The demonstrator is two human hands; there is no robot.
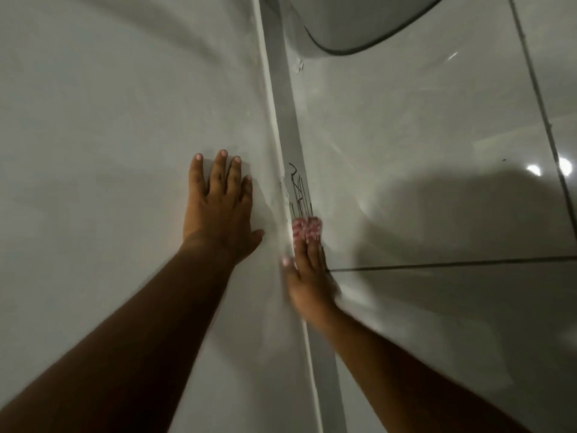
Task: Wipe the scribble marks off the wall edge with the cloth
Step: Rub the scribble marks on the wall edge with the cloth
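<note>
Dark scribble marks (299,190) run down the narrow grey wall edge (287,114) at the middle of the view. A pink and white patterned cloth (306,228) sits on the edge right below the marks, pressed there by my right hand (307,276), which is blurred. Only the cloth's upper end shows past my fingertips. My left hand (220,204) lies flat on the pale wall to the left of the edge, fingers spread, holding nothing.
A pale plain wall (109,135) fills the left side. Glossy tiles (421,151) with dark grout lines fill the right side. A white curved object with a dark rim (359,26) shows at the top.
</note>
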